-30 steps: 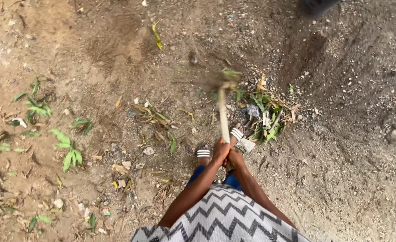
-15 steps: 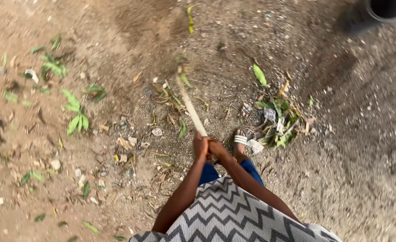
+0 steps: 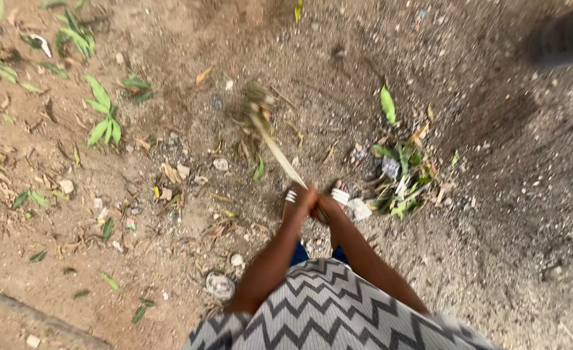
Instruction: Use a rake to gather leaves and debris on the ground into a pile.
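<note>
Both my hands grip the near end of a long pale wooden handle (image 3: 280,155). My left hand (image 3: 301,199) and my right hand (image 3: 324,206) sit close together on it, just above my feet in white-striped sandals (image 3: 341,196). The handle slants up and to the left. Its blurred working end (image 3: 255,110) meets the bare soil among dry twigs and leaves. A heap of green leaves, sticks and scraps (image 3: 401,175) lies just right of my feet.
Small green plants (image 3: 105,113) grow at the upper left. Dry leaves and pebbles (image 3: 176,181) litter the ground left of me. A dark round container (image 3: 568,35) stands at the top right corner. A flat pale lid (image 3: 219,284) lies near my left side.
The tool's working end has swung from the leaf heap on the right over to the left, onto the twigs. The view has shifted down, bringing the dark container further into sight.
</note>
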